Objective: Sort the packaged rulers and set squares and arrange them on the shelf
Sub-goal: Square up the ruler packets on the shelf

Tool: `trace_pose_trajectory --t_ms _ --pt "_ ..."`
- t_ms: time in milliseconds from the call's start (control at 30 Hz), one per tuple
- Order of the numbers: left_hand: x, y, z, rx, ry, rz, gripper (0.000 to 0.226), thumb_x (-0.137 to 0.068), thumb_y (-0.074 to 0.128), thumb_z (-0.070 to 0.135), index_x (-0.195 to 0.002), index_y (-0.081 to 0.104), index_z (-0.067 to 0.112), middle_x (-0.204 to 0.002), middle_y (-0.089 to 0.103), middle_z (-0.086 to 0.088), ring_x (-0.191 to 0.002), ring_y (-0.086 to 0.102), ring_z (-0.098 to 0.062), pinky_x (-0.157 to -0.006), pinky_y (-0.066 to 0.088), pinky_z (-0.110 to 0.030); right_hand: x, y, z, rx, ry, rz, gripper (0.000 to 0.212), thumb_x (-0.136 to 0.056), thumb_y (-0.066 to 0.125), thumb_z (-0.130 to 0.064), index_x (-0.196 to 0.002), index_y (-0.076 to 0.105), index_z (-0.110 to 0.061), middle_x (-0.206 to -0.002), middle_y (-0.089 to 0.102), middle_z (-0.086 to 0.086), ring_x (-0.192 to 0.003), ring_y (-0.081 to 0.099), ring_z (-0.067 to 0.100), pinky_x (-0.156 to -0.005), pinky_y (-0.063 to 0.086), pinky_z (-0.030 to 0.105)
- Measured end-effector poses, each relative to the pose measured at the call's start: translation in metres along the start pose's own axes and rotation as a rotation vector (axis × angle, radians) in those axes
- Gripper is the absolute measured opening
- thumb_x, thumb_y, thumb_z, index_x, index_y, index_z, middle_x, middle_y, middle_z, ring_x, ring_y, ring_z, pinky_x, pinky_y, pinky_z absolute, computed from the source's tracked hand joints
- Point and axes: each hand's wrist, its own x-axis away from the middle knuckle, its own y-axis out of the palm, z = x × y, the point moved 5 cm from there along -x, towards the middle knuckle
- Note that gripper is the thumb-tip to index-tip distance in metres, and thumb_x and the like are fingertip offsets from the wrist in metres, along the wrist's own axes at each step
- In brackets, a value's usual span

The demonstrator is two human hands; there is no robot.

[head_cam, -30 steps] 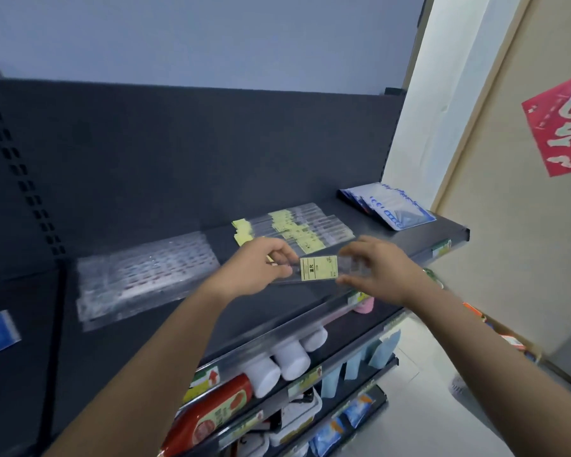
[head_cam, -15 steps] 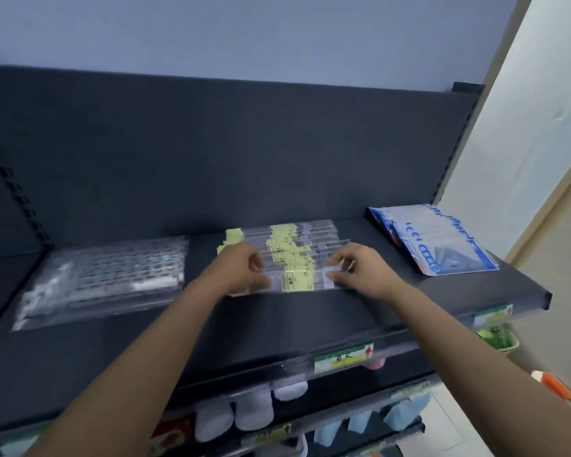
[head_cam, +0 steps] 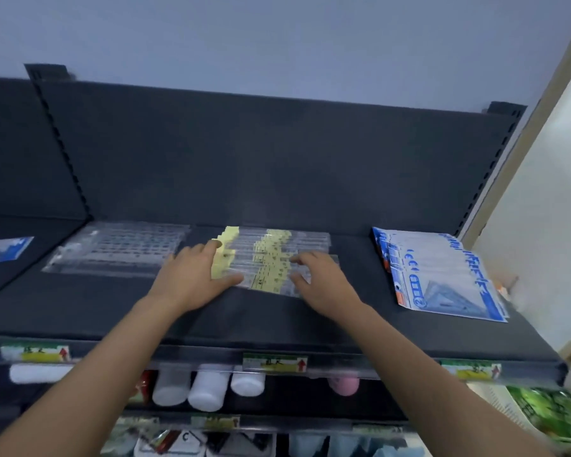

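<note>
A fanned stack of clear-packaged rulers with yellow labels [head_cam: 271,262] lies in the middle of the dark top shelf [head_cam: 277,324]. My left hand [head_cam: 192,278] rests flat against the stack's left end, thumb on the front ruler. My right hand [head_cam: 323,282] lies on the stack's right part with fingers spread and nearly straight. A pile of clear-packaged rulers [head_cam: 119,252] lies to the left. Blue-and-white set square packs [head_cam: 439,275] lie at the right end of the shelf.
The shelf's back panel [head_cam: 277,159] rises behind the goods. Price tags [head_cam: 274,362] line the front edge. White bottles [head_cam: 208,387] and a pink item [head_cam: 343,385] sit on the shelf below. Another blue pack [head_cam: 4,249] lies on the neighbouring shelf, far left. A wall [head_cam: 541,225] stands right.
A second ago both hands held one yellow-labelled ruler above the shelf front. They carried it back onto the stack, and now lie flat on the stack, no longer pinching it.
</note>
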Motion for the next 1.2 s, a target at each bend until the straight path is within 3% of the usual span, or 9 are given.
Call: trace_pose_trajectory --t_ms 300,567,700,800,1000,1200 --pt "0.056 -0.054 -0.101 -0.117 -0.158 0.086 0.086 -0.082 0.038 0.075 -0.148 0.027 0.021 -0.152 0.035 -0.004 -0.137 0.031 -0.027 -0.110 0.026 -0.044 -0.040 0.041 -0.132 -0.055 -0.208 0.018 0.034 -0.090 0.058 -0.028 -0.121 0.057 -0.014 -0.123 0.054 0.005 -0.120 0.044 0.023 -0.099 0.031 0.028" --pt "0.137 -0.120 -0.304 -0.257 -0.366 0.110 0.079 -0.085 0.039 0.072 -0.143 0.034 0.019 -0.146 0.040 -0.006 -0.133 0.035 -0.028 -0.105 0.031 -0.043 -0.083 0.140 -0.315 -0.121 -0.286 -0.043 0.039 -0.089 0.058 -0.032 -0.124 0.054 -0.014 -0.124 0.051 0.007 -0.121 0.042 0.024 -0.096 0.038 0.033" --pt "0.181 -0.145 -0.410 -0.240 -0.472 0.087 0.082 -0.083 0.039 0.075 -0.143 0.035 0.019 -0.142 0.044 -0.006 -0.131 0.037 -0.028 -0.106 0.035 -0.043 -0.095 0.184 -0.394 -0.185 -0.291 0.066 0.032 -0.088 0.059 -0.032 -0.115 0.059 -0.016 -0.112 0.057 0.002 -0.107 0.051 0.022 -0.081 0.042 0.031" --pt "0.201 -0.158 -0.471 -0.218 -0.527 0.035 0.084 -0.082 0.039 0.075 -0.143 0.035 0.018 -0.144 0.043 -0.007 -0.132 0.038 -0.029 -0.105 0.036 -0.044 -0.104 0.213 -0.435 -0.196 -0.264 0.056 0.031 -0.087 0.062 -0.031 -0.114 0.060 -0.016 -0.108 0.058 0.000 -0.102 0.053 0.021 -0.074 0.041 0.029" --pt "0.193 -0.165 -0.546 -0.207 -0.507 -0.024 0.081 -0.083 0.042 0.074 -0.143 0.036 0.019 -0.145 0.044 -0.005 -0.132 0.039 -0.027 -0.103 0.036 -0.042 -0.146 0.271 -0.482 -0.104 -0.173 -0.147 0.044 -0.083 0.065 -0.034 -0.123 0.054 -0.020 -0.122 0.057 0.002 -0.110 0.054 0.020 -0.086 0.045 0.032" --pt "0.150 -0.170 -0.612 -0.212 -0.455 -0.069 0.077 -0.084 0.048 0.070 -0.140 0.038 0.019 -0.138 0.049 -0.004 -0.127 0.043 -0.025 -0.101 0.040 -0.041 -0.212 0.327 -0.501 0.118 -0.060 -0.307 0.055 -0.082 0.065 -0.038 -0.131 0.046 -0.022 -0.131 0.048 0.008 -0.123 0.041 0.029 -0.099 0.039 0.039"
